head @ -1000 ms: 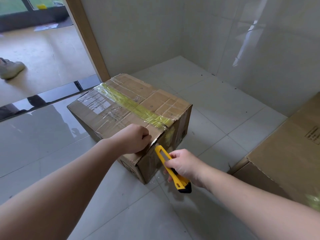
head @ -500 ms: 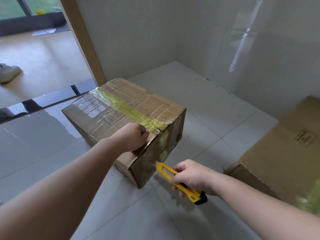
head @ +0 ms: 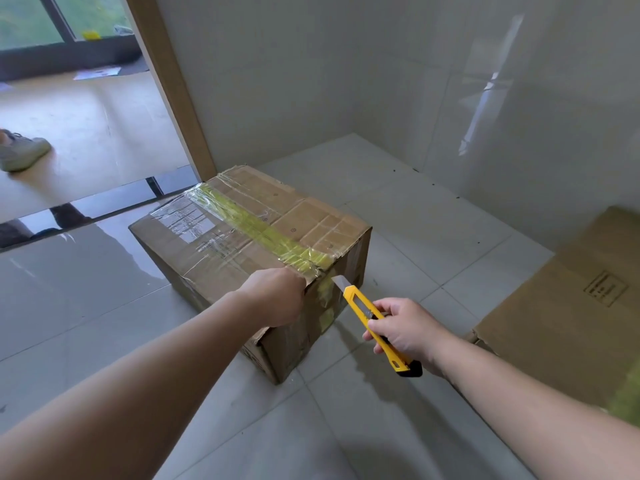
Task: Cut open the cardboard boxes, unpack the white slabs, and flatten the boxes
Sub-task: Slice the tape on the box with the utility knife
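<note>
A taped cardboard box (head: pixel 298 221) lies closed on the tiled floor, with a yellow-green tape strip (head: pixel 256 225) running along its top seam. My left hand (head: pixel 277 299) is curled in a fist and rests on the box's near top edge. A yellow utility knife (head: pixel 362 308) is gripped in my right hand (head: pixel 405 332). Its blade is out, and the tip sits at the taped end face just under the top edge. No white slabs are visible.
A second, larger cardboard box (head: pixel 571 306) lies to the right. Glossy tiled walls close the corner behind the box. A wooden door frame (head: pixel 173 91) stands at the left, and beyond it a person's shoe (head: pixel 20 150) rests on the floor.
My right hand dipped low with the knife, then rose again, bringing the blade tip up to the taped end of the box. My left fist stayed on the box edge.
</note>
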